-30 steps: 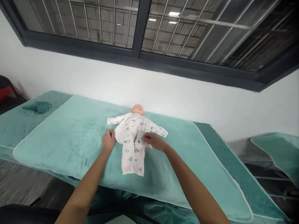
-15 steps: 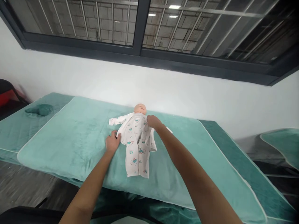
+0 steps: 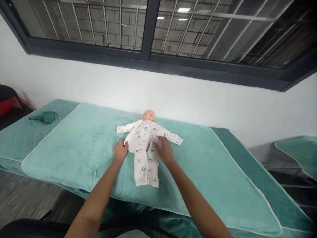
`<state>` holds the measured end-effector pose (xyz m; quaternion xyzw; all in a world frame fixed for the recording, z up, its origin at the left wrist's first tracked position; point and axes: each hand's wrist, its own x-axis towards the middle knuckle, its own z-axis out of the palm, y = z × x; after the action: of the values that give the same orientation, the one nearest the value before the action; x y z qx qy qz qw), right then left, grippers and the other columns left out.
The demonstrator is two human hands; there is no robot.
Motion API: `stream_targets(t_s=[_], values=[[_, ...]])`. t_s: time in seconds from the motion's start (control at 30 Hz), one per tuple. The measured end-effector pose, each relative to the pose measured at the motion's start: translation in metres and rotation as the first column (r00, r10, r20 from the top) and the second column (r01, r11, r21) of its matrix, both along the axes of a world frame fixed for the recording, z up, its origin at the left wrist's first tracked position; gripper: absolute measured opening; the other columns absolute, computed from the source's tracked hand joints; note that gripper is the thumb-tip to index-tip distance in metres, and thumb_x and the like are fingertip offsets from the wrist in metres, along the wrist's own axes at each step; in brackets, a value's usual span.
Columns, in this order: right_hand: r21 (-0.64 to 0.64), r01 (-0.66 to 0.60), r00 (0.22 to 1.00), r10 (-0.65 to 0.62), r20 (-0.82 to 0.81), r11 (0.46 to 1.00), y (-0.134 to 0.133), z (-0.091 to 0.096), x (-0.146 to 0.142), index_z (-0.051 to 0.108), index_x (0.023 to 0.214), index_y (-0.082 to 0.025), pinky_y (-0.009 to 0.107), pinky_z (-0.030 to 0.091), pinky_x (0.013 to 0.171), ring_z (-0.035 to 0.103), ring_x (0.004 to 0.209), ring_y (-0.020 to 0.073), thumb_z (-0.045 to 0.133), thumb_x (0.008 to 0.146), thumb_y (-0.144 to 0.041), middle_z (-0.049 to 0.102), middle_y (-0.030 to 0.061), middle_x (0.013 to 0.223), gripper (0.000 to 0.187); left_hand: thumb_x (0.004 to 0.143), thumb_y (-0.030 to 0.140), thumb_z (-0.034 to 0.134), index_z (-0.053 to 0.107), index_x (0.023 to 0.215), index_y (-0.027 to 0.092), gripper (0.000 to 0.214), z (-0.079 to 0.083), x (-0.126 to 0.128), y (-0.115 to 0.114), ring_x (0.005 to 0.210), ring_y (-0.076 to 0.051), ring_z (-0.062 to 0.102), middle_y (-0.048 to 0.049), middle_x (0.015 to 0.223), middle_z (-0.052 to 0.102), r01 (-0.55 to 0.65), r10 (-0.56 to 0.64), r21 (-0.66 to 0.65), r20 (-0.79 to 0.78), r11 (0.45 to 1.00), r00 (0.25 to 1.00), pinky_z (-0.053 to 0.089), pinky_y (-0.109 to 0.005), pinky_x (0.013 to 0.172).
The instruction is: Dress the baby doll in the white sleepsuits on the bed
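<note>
A baby doll (image 3: 149, 115) lies on its back on a teal towel (image 3: 81, 148), head toward the wall, arms spread. It wears a white printed romper (image 3: 143, 152). My left hand (image 3: 120, 151) rests at the romper's left side near the waist, fingers curled against the cloth edge. On the right side of the torso my right hand (image 3: 164, 149) presses flat on the fabric, fingers stretched toward the chest. Neither hand lifts the doll.
The towel covers a teal padded table (image 3: 277, 195) along a white wall under a dark-framed barred window (image 3: 148, 49). A teal face-hole cushion (image 3: 44, 116) sits at the far left. A second teal table (image 3: 297, 153) stands at the right. Dark floor lies below left.
My right hand came down from the doll's shoulder to the right side of the torso, and the romper's right flap now lies flat with the sleeve showing. My left hand stayed put.
</note>
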<state>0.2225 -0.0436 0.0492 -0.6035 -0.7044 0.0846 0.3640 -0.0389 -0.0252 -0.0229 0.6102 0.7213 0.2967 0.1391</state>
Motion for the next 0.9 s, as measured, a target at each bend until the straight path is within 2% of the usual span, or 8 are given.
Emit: stream_targets(t_s=[0.1,0.23,0.37,0.43,0.6,0.77,0.83,0.9], values=[[-0.135,0.106,0.993,-0.112,-0.033,0.985,-0.04,-0.014,0.007,0.057,0.12,-0.021,0.037,0.051,0.073,0.063,0.089,0.0253,0.052,0.095,-0.042,0.065,0.0081,0.103,0.033,0.096,0.041,0.054,0.06,0.123,0.022,0.034,0.0,0.0,0.002,0.084,-0.027,0.067,-0.0057,0.088,0.074,-0.022,0.022,-0.001,0.032,1.0,0.999,0.04,-0.033,0.074],[-0.112,-0.02,1.0,0.019,-0.007,0.994,-0.077,-0.027,0.001,0.062,0.11,-0.02,0.037,0.052,0.078,0.063,0.09,0.0231,0.042,0.099,-0.032,0.065,0.0085,0.102,0.026,0.092,0.039,0.058,0.059,0.124,0.021,0.037,0.002,-0.004,-0.003,0.076,-0.022,0.064,-0.0014,0.077,0.069,-0.03,0.018,0.048,0.233,0.998,0.972,0.041,-0.031,0.072],[-0.085,-0.064,0.995,0.07,0.071,0.994,-0.107,-0.041,-0.003,0.057,0.131,-0.022,0.042,0.054,0.088,0.063,0.105,0.0262,0.042,0.101,-0.028,0.065,0.0112,0.116,0.034,0.085,0.044,0.066,0.058,0.121,0.02,0.044,0.0,-0.008,-0.018,0.068,-0.017,0.059,0.0039,0.069,0.061,-0.069,-0.043,0.148,0.641,0.987,0.766,0.044,-0.027,0.067],[-0.083,-0.046,0.997,0.05,0.05,0.996,-0.124,-0.054,0.001,0.055,0.134,-0.022,0.043,0.055,0.088,0.063,0.108,0.0265,0.043,0.102,-0.029,0.064,0.0124,0.121,0.035,0.081,0.044,0.07,0.058,0.118,0.02,0.046,-0.001,-0.008,-0.026,0.067,-0.016,0.059,0.0045,0.069,0.061,-0.089,-0.059,0.165,0.726,0.982,0.685,0.045,-0.026,0.065],[0.034,-0.01,0.998,0.008,0.067,0.999,-0.169,-0.096,0.015,0.061,0.126,-0.022,0.048,0.054,0.095,0.061,0.112,0.0274,0.048,0.101,-0.03,0.065,0.0124,0.123,0.029,0.082,0.038,0.069,0.06,0.112,0.02,0.037,0.005,0.002,-0.033,0.075,-0.015,0.064,-0.0003,0.082,0.07,-0.153,-0.036,0.171,0.772,0.973,0.634,0.048,-0.027,0.07],[0.106,0.1,0.993,-0.107,0.058,0.989,-0.196,-0.115,0.007,0.063,0.123,-0.022,0.048,0.053,0.096,0.06,0.114,0.0268,0.047,0.102,-0.026,0.065,0.0118,0.126,0.027,0.09,0.033,0.061,0.062,0.112,0.018,0.027,0.037,0.039,-0.034,0.082,-0.018,0.069,-0.0051,0.093,0.075,-0.191,-0.101,0.289,0.757,0.938,0.646,0.054,-0.03,0.075],[0.116,0.127,0.989,-0.135,0.065,0.985,-0.198,-0.117,0.003,0.063,0.124,-0.022,0.049,0.052,0.096,0.059,0.114,0.0276,0.047,0.102,-0.024,0.065,0.0118,0.126,0.028,0.094,0.029,0.054,0.065,0.112,0.018,0.024,0.049,0.059,-0.04,0.096,-0.02,0.071,-0.0082,0.103,0.076,-0.106,-0.207,0.413,0.643,0.905,0.738,0.056,-0.035,0.086],[0.126,0.127,0.988,-0.137,0.075,0.984,-0.197,-0.117,0.001,0.062,0.125,-0.022,0.049,0.051,0.096,0.059,0.115,0.0275,0.047,0.101,-0.023,0.065,0.0114,0.126,0.028,0.096,0.021,0.047,0.069,0.113,0.02,0.027,0.054,0.078,-0.05,0.11,-0.021,0.069,-0.0084,0.116,0.075,0.179,-0.431,0.515,0.424,0.838,0.796,0.055,-0.038,0.097]])
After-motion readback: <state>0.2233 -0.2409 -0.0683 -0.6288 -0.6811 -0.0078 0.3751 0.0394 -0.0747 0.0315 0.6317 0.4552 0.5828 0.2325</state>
